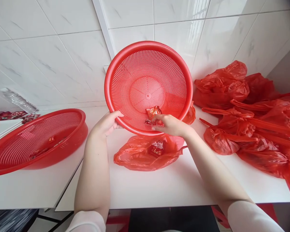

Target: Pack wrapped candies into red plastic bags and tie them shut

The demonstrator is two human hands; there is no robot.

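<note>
My left hand (110,122) grips the lower left rim of a red plastic colander (148,69), thumb over the edge. The colander is tipped toward me, above the table. Inside it, my right hand (168,124) reaches over the near rim, its fingers on small red foil packets (153,112) near the bottom edge. Whether the fingers close round a packet is partly hidden. Just below the rim, a red plastic bag (132,153) lies with its mouth spread, and a dark red packet (157,147) shows in it.
A second red colander (73,135) with a few packets stands at the left. Several tied red bags (251,129) are heaped on the right. A clear plastic bottle (20,100) lies at the back left. A gap (69,182) runs between the two white tables. The tiled wall (79,61) rises behind.
</note>
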